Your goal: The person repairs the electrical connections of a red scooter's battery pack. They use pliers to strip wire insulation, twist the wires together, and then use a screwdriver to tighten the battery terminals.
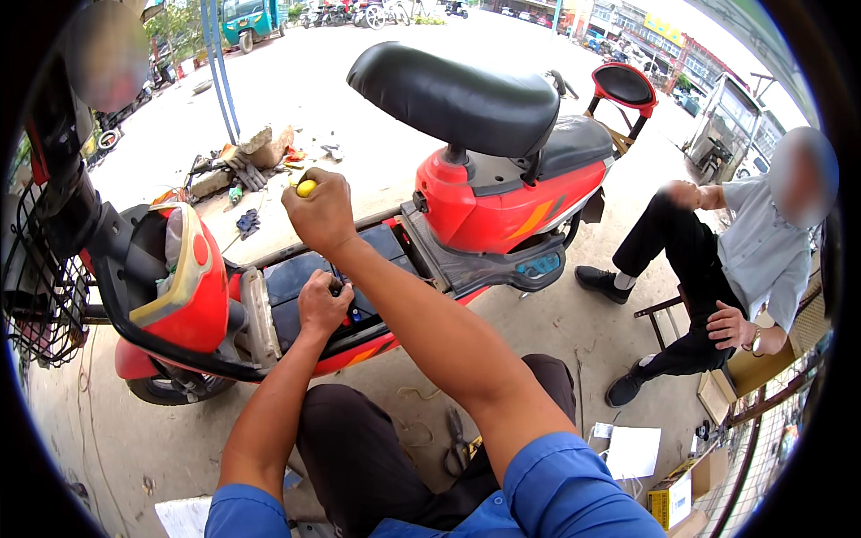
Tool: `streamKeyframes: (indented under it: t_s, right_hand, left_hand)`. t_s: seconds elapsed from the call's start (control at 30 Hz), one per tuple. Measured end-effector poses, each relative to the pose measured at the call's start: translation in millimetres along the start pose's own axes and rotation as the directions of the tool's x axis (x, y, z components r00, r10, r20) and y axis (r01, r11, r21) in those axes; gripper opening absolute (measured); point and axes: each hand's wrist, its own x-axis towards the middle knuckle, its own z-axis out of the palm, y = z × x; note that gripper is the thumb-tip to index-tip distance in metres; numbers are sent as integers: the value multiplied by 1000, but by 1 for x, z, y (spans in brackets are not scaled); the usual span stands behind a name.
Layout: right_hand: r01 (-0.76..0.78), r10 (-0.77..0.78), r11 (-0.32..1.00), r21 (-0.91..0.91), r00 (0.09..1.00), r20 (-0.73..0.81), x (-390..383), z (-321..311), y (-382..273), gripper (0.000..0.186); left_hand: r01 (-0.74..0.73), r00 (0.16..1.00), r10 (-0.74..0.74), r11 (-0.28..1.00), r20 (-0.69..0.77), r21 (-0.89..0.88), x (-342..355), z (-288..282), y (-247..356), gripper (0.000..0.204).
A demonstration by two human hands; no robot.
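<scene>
My right hand [320,215] is raised over the far side of the scooter's open floor, closed in a fist around a tool with a yellow handle end [306,188]; the rest of that tool is hidden by my fingers. My left hand [325,302] is lower and nearer, bent down over the dark batteries [285,280] in the floor compartment. Its fingers are curled together by a small dark piece, and I cannot make out what they grip. Small blue and red bits show beside it. Around the batteries is the red electric scooter [466,202], its black seat [453,94] tilted up.
Scissors-like tool [456,444] lies on the ground by my knees. Right of me a person [762,233] sits near white paper [634,451] and an open cardboard box [682,493]. Beyond the scooter are stones [266,148] and a dark glove [248,223]. A wire basket [45,296] hangs at left.
</scene>
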Motion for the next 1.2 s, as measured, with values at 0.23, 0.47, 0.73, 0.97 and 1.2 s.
streamKeyframes:
  t_s: [0.23, 0.47, 0.73, 0.97, 1.2]
  right_hand:
    - [5, -6, 1000, -24, 999, -46, -2, 2, 1, 27]
    - [26, -27, 999, -33, 999, -36, -2, 0, -1, 26]
    - [35, -37, 999, -39, 998, -56, -1, 2, 3, 27]
    - [-352, 202, 896, 273, 867, 455, 7, -26, -9, 28]
    - [-120, 104, 983, 138, 987, 121, 1, -13, 5, 27]
  left_hand:
    - [1, 1000, -1, 1000, 0, -18, 0, -4, 6, 24]
    - [-16, 1000, 16, 999, 6, -49, 0, -4, 2, 22]
    - [-3, 1000, 4, 998, 17, -59, 0, -6, 13, 20]
    - [12, 1000, -12, 999, 18, 32, -1, -8, 6, 22]
    - [14, 1000, -15, 999, 25, 32, -1, -7, 8, 25]
